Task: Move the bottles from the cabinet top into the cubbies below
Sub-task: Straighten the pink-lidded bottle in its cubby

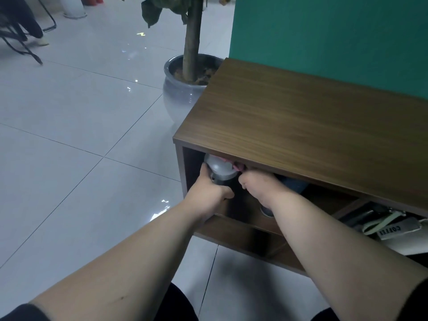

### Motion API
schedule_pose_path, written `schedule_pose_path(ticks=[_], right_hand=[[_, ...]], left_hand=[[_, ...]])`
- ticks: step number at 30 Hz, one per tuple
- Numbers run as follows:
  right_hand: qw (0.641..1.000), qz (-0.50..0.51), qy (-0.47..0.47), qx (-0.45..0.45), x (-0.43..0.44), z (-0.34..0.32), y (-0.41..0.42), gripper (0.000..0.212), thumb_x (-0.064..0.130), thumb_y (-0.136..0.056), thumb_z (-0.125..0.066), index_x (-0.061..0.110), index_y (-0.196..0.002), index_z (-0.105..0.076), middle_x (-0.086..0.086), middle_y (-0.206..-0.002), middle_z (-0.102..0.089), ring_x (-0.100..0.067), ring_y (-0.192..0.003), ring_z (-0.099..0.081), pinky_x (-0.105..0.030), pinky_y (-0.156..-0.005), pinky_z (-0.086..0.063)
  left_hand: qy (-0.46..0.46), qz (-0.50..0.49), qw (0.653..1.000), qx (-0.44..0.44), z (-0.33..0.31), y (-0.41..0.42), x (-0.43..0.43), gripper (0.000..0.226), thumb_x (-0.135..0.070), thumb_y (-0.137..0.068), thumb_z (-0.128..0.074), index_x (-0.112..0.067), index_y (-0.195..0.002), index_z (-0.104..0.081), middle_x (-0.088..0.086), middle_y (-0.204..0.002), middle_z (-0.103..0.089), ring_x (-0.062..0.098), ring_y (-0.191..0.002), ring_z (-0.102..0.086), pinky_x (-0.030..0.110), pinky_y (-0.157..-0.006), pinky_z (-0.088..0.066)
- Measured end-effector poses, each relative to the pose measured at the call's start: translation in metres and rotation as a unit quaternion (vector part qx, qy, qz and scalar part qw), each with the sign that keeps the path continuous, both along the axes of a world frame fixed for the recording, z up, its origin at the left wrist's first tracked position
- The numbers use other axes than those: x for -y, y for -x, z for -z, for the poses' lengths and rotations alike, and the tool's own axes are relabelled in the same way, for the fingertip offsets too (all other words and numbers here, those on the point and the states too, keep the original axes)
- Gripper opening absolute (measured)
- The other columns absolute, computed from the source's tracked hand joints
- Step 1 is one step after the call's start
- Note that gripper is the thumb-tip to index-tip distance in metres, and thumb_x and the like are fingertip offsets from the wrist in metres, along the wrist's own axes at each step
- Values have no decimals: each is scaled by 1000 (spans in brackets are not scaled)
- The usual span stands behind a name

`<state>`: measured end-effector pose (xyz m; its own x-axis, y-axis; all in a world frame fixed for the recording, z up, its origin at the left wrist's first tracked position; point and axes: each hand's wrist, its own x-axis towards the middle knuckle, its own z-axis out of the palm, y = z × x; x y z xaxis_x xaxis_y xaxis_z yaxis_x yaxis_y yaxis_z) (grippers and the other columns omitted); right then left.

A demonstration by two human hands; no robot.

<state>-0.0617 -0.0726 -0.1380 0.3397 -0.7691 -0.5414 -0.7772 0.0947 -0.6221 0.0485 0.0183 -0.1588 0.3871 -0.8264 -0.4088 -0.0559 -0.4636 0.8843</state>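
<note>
Your left hand (209,195) grips the grey-lidded bottle (220,170) at the cubby's left wall; right hand (259,188) looks curled — can't tell around what — lid could snag the cabinet top (301,117).

Both our arms stretched forward.
Left hand (209,193) curled in a grip at eleven o'clock; right hand (259,186) fisted beside it.

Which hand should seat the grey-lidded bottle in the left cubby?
Left, probably. The left hand already grips the bottle inside the cubby; the right hand sits beside it.
</note>
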Motion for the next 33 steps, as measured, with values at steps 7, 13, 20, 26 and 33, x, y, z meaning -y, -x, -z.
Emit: schedule_pose_path(ticks=[7, 13, 20, 26, 33], right_hand=[[987, 85, 17, 138, -7, 23, 3, 36, -8, -77, -48, 6, -102, -70, -23, -112, -71, -31, -92, -63, -30, -75, -40], [968, 67, 11, 243, -20, 28, 5, 63, -22, -74, -45, 32, -102, -59, 20, -98, -62, 9, -91, -55, -18, -74, -44], [954, 59, -11, 293, -29, 33, 6, 85, -29, -73, -36, 21, -141, -46, 19, -114, -57, 13, -99, -51, -6, -50, -40], [952, 69, -18, 297, -37, 40, 4, 92, -21, -76, -39, 34, -150, -33, 5, -132, -51, -2, -90, -58, -19, -54, -39], [950, 127, 18, 285, -38, 46, -2, 89, -11, -68, -49, 44, -137, -35, 14, -123, -50, -14, -123, -46, -37, -90, -43]], left_hand=[[16, -5, 1000, -11, 7, 0, 2, 79, -13, -59, -68, -38, -130, -44, -4, -108, -69, 20, -86, -63, 45, -88, -56], [17, -15, 999, -31, 14, -7, 5, 63, 4, -75, -67, -26, -127, -49, 4, -109, -69, 19, -88, -63, 25, -68, -49], [8, -18, 1000, -6, 28, -14, 12, 73, 2, -59, -68, -32, -121, -51, 9, -109, -70, 37, -102, -67, 58, -88, -59], [23, -10, 1000, -6, 32, -21, 16, 81, 1, -56, -65, -34, -127, -50, 11, -113, -71, 38, -109, -65, 56, -90, -57], [11, -14, 1000, 8, 35, -21, 15, 78, -5, -55, -68, -37, -123, -50, 4, -109, -71, 33, -103, -67, 60, -88, -58]])
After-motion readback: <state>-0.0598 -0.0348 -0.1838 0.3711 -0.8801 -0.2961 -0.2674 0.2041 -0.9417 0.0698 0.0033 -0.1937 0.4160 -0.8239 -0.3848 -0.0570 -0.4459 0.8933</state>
